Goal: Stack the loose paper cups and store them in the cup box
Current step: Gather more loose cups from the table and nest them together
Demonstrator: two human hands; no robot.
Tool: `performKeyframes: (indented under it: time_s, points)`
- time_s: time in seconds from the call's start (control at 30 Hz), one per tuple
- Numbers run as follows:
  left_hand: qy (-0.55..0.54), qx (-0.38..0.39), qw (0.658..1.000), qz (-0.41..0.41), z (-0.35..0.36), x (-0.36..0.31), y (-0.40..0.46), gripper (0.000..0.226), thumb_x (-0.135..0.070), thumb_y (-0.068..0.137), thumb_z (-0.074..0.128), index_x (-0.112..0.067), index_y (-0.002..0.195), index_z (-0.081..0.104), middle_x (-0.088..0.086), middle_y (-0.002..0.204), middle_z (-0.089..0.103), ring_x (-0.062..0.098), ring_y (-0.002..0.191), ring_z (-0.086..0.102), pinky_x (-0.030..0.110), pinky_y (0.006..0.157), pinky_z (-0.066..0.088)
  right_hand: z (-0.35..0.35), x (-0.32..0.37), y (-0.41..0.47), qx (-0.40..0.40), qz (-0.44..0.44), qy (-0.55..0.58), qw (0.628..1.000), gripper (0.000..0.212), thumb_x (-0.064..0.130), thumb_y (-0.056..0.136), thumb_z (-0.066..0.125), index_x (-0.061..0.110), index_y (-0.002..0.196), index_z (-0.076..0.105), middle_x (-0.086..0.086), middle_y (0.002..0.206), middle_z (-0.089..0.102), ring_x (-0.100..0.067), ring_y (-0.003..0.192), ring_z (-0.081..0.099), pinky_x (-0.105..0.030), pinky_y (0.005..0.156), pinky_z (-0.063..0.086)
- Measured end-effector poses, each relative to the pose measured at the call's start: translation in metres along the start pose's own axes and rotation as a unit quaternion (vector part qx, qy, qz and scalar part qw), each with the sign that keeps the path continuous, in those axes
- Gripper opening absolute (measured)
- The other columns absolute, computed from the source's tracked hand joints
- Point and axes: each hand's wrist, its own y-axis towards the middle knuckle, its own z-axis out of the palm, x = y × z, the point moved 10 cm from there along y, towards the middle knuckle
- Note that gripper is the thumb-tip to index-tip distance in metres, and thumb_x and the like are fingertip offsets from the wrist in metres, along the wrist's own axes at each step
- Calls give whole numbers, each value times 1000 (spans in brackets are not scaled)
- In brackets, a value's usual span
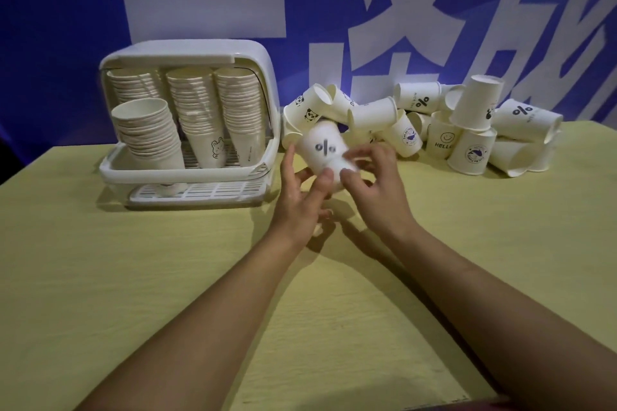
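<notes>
Both hands meeting over the middle of the tabletop (100,277), just in front of the loose pile. Left hand (300,197) curled around the lower end of a paper cup (322,147) with a percent mark, thumb up along its left side, fingers underneath. Right hand (374,177) pinching at the same lower end from the right, fingertips (347,172) bent in at the rim; whether a second cup sits nested there, impossible to say through the blur. Long axis of the held cup tilted, closed base pointing up and away toward the far edge, mouth down toward the hands.

Loose cups (467,130) heaped along the far edge toward the far right corner, some on their sides, some upside down, a few leaning on each other. Nearest of them just behind the held cup, so within short reach of either hand, the right one closer to the bulk of the heap.

Cup box (260,83) near the far edge, left of the hands, lid raised and front open toward the camera. Inside, tall stacks (197,110) standing mouth-up, a shorter stack (147,130) tilted at the front left, one more cup lower down behind the grid tray.

Likely step in hand: gathering cups into a nest before storing. Turning point for the next move: the box lies to the left and slightly farther back, so nearer the left hand; held cup sitting base-up while stored stacks stand mouth-up, so probably needing to be flipped before going in.
</notes>
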Motion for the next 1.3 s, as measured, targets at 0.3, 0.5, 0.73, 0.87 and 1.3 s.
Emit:
performKeyframes:
  time_s: [0.3,0.5,0.73,0.87,1.3]
  points:
    - [50,-64,996,34,-23,-10,0,71,-38,82,77,-55,133,30,0,137,51,0,99,65,19,62,54,-9,-10,12,-25,-7,-67,997,16,10,90,63,22,100,62,5,111,56,-7,99,57,-21,83,47]
    - [141,-105,984,42,-37,-12,1,77,-61,68,71,-61,135,31,-9,123,58,17,101,64,56,81,58,-36,-56,79,92,26,-483,870,83,19,80,71,38,149,29,2,160,20,-26,149,13,-51,117,19]
    - [187,-93,977,46,-36,-11,5,78,-47,79,77,-52,142,31,-15,109,58,1,92,60,48,83,57,-48,-100,91,221,57,-575,785,98,26,81,76,37,155,13,0,160,27,-31,146,22,-63,110,22]
    - [191,-36,979,53,-24,-15,-1,79,-48,77,78,-53,142,33,-14,111,58,-2,85,61,43,85,57,-59,-89,94,176,-4,-635,752,84,49,79,73,33,149,28,-4,147,41,-33,133,34,-54,105,30]
    - [253,61,963,66,5,-15,-13,103,-42,77,83,-64,146,10,-16,121,55,10,96,64,40,83,56,-27,2,43,63,95,18,993,70,40,84,72,31,143,35,1,124,54,-17,110,60,-35,92,51]
